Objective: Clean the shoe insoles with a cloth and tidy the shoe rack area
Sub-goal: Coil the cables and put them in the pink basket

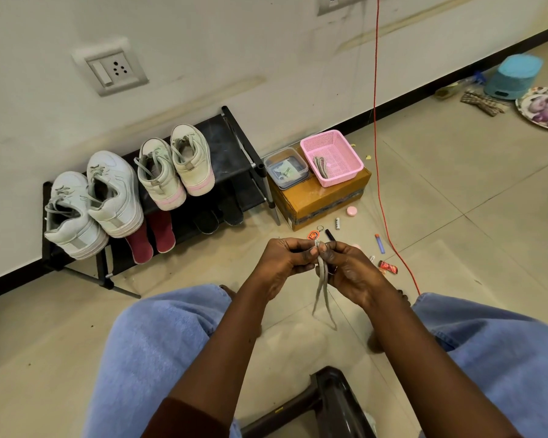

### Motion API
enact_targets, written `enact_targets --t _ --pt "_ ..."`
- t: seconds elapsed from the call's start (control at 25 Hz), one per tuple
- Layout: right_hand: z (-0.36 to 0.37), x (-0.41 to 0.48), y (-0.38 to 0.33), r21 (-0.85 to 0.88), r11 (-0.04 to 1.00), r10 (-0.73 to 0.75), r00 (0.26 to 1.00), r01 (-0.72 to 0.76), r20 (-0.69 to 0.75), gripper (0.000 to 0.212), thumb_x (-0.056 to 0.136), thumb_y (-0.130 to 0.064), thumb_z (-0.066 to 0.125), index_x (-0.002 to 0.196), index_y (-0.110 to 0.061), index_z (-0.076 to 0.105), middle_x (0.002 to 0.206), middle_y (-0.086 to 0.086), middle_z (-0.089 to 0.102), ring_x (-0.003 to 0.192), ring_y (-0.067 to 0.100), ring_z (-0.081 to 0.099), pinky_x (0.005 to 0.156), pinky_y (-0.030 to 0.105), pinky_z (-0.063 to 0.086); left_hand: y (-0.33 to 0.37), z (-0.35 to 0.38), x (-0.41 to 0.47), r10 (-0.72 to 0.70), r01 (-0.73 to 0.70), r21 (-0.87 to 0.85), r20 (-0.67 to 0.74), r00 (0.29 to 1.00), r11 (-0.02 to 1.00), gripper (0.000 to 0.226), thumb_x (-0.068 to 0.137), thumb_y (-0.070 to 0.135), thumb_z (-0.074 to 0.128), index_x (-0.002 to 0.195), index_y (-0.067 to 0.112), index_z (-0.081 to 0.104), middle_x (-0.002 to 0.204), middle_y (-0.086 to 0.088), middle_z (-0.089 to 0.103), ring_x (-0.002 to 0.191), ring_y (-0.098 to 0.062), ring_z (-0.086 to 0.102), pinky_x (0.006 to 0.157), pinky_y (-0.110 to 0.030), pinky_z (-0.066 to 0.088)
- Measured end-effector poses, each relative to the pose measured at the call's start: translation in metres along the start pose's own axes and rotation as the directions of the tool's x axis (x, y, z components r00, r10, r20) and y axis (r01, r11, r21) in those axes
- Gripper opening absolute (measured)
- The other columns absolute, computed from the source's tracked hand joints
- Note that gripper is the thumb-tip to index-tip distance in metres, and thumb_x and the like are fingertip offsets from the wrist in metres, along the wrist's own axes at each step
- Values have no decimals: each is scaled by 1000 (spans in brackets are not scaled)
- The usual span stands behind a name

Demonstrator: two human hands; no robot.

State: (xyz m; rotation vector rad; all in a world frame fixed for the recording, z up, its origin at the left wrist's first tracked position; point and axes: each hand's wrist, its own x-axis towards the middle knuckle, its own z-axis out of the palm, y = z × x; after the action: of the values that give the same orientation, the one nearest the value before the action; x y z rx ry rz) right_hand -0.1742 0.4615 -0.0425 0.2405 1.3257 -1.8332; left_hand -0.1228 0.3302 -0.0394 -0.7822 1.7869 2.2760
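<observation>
Shoelace [322, 281] dangles, pinched at its top by left hand [283, 260] and right hand [350, 271].

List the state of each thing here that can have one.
grey shoelace: folded, ends hanging free
left hand: pinches the grey shoelace
right hand: pinches the grey shoelace
pink basket: upright on the cardboard box, grey bundle inside
clear container: lid on, it seems
cardboard box: closed
white sneakers: upright on the shoe rack, laces loose
maroon insoles: on its lower shelf, tips overhanging
</observation>
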Motion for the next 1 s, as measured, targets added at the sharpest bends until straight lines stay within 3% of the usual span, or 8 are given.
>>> enact_targets --t 0.24,0.36,0.48,0.68,0.76,0.84,0.92,1.0 --pt "6 -1 2 -125 991 -43 994 56 100 15 91 -12 53 95 -1 61 70 8 62 56 14 54 57 24 49 3 -3 0 119 -94 134 -193 974 987 12 89 7 60 86 15 68 81 1 66 79 -12 57 69 -24 43" --pt "-1 -1 -3 -269 959 -57 991 88 120 15 89 -4 54 98 -5 66 71 7 64 53 10 50 54 21 45 4 -18 3 66 -103 -142 -245 967 985 15 96 8 49 92 10 63 90 -3 69 91 -18 64 77 -29 51" --pt "-12 -1 -9 -412 905 -55 990 105 131 18 87 1 56 100 -4 67 73 7 66 54 9 50 53 20 45 9 -30 6 -21 -126 -478 -291 957 869 17 99 8 42 90 10 57 80 -3 70 76 -13 70 70 -30 56" --pt "-31 -1 -18 -703 703 -82 994 108 71 12 84 -1 62 89 -5 72 72 8 69 56 12 49 55 22 44 8 -42 10 -53 -241 -635 -408 911 734 24 101 4 34 86 11 52 64 -1 48 48 -7 51 71 -33 51" --pt "-35 -1 -22 -756 644 -119 992 115 50 12 84 -2 62 87 -7 73 65 -1 68 56 11 49 58 17 44 7 -42 12 -33 -261 -566 -456 889 782 21 100 1 31 97 11 50 65 -2 44 49 -8 43 67 -29 49" --pt "-33 0 -26 -853 504 -196 980 136 40 14 84 -4 62 93 -6 73 68 -3 67 59 9 50 59 4 40 6 -36 11 70 -279 -382 -478 876 881 27 99 -3 30 114 17 42 73 -4 45 57 -10 42 64 -27 45" --pt "-25 1 -26 -928 338 -266 962 156 65 21 85 -6 62 104 -5 70 86 7 71 71 9 53 62 -3 36 2 -24 9 231 -254 -11 -374 898 967 36 100 3 32 126 27 39 104 -9 52 78 -14 50 69 -29 45" --pt "-14 2 -24 -931 307 -302 948 199 104 23 84 -7 64 106 -6 69 98 10 71 80 10 56 63 -2 37 -3 -4 6 230 -144 445 -145 963 884 31 103 25 31 129 31 47 133 -9 42 108 -21 50 85 -35 46"
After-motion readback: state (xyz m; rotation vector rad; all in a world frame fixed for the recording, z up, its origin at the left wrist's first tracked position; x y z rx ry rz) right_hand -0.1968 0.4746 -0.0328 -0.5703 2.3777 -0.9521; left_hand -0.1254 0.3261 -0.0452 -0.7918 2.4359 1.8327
